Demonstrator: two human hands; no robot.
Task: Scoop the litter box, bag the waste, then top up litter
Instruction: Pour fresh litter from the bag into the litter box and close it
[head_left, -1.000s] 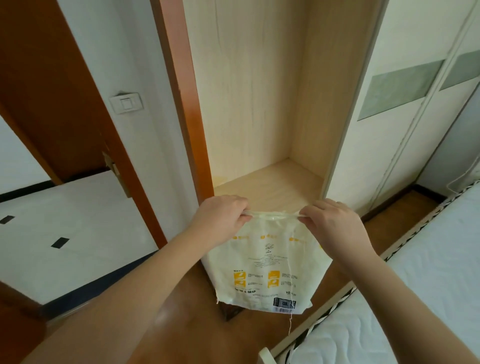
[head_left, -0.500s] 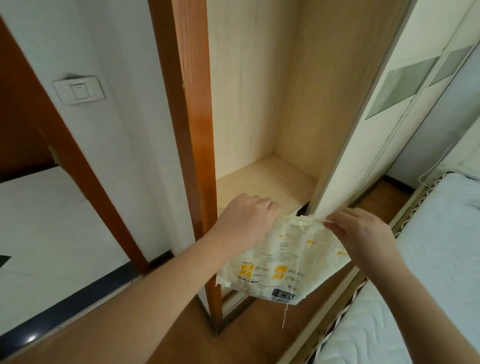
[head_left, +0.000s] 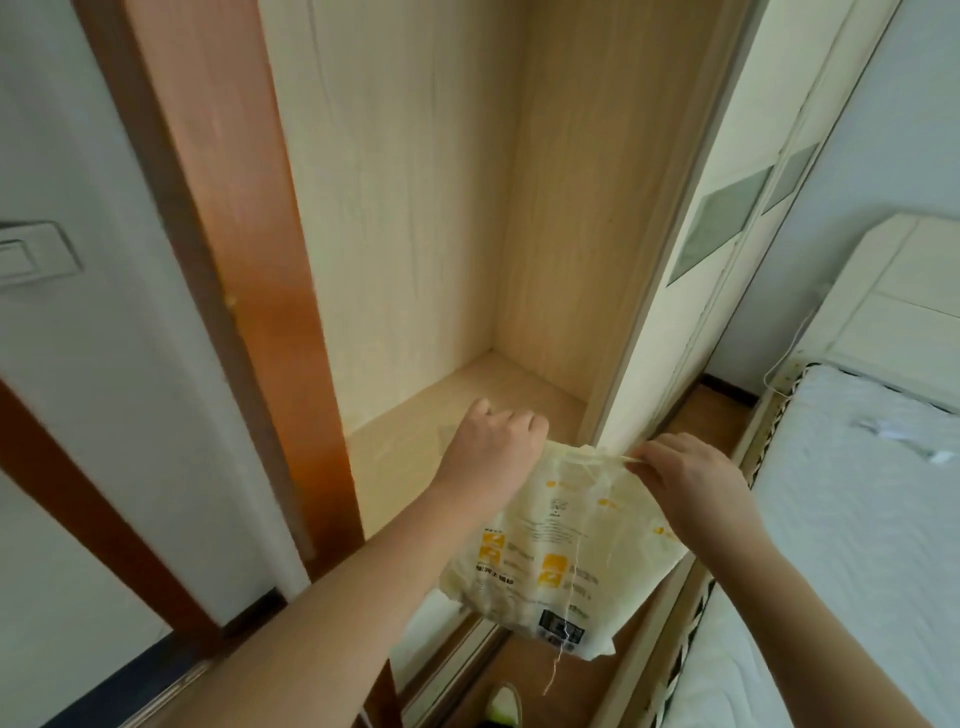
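Two hands hold a pale bag (head_left: 556, 551) before the open wardrobe (head_left: 457, 218). The left hand (head_left: 493, 447) and right hand (head_left: 685, 475) each pinch its top edge, fingers clamped there, apparently to open the mouth. No litter box is visible.

Both hands — left hand (head_left: 492, 448), right hand (head_left: 685, 480) — apparently pinching bag (head_left: 558, 558) top

Bag (head_left: 558, 540): cream, orange-yellow squares, fine grey print, black barcode patch at lower edge, pale loose thread. Wardrobe (head_left: 431, 218) interior: light wood grain. Door frame (head_left: 234, 218): reddish-brown. Wall (head_left: 104, 338): white; switch (head_left: 31, 254) white. Wardrobe doors (head_left: 691, 322): off-white, grey-green panels. Mattress (head_left: 857, 519): white quilted, black-and-white patterned edge.
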